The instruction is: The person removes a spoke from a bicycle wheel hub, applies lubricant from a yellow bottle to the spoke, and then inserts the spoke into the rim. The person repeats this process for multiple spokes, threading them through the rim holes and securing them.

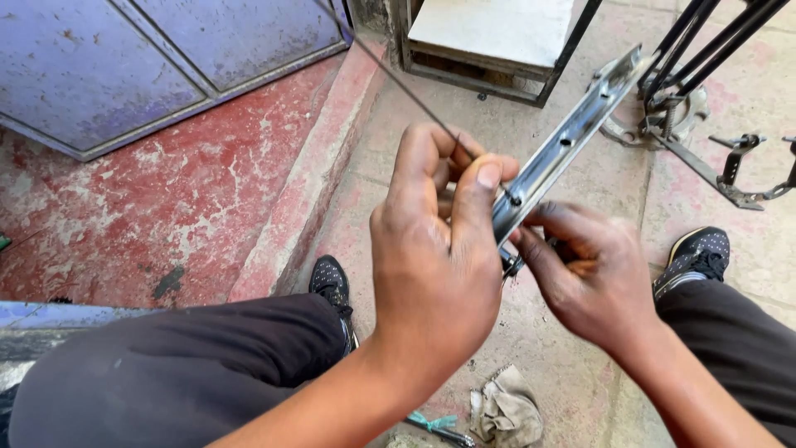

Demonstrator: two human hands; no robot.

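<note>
Head view, left hand [435,249] pinched on thin wire [398,79] between thumb and forefinger, perforated metal strip [564,145] slanting up beyond fingertips, lower end gripped by right hand [589,278], crumpled rag [506,411] below wrists.

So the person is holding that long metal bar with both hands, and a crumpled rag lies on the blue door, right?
Not quite. The head view shows the crumpled rag on the ground between the person's legs, not on the blue door. The left hand and right hand do hold the metal bar.
</note>
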